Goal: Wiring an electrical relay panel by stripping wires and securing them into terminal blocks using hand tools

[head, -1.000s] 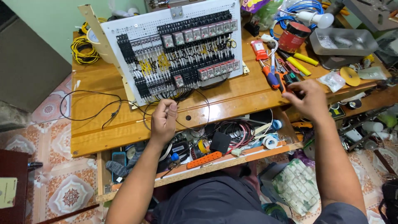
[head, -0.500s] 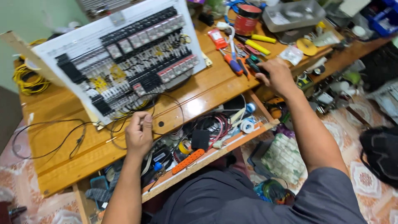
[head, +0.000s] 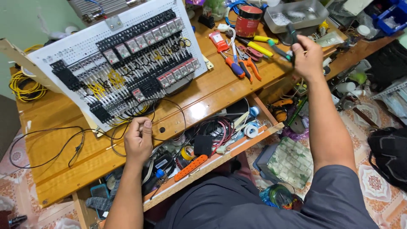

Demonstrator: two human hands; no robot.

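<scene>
A: Nearest, lower centre, what's the left hand (head: 138,140) doing?

B: Its grip is pinched together on a thin black wire (head: 169,104) at the tabletop (head: 85,157) edge, above the open drawer (head: 220,148).

A: And further up, at upper right?

B: The right hand (head: 308,59) is clamped on a dark-handled tool (head: 291,36), raised over the screwdrivers (head: 241,59).

A: Risk?

B: I'd judge a tug on that wire could loosen a terminal on the white relay panel (head: 123,63).

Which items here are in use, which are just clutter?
In use: left hand pinching black wire at the white relay panel; right hand gripping a dark-handled tool.
Lying about: red can, yellow cable coil, tape rolls.
</scene>
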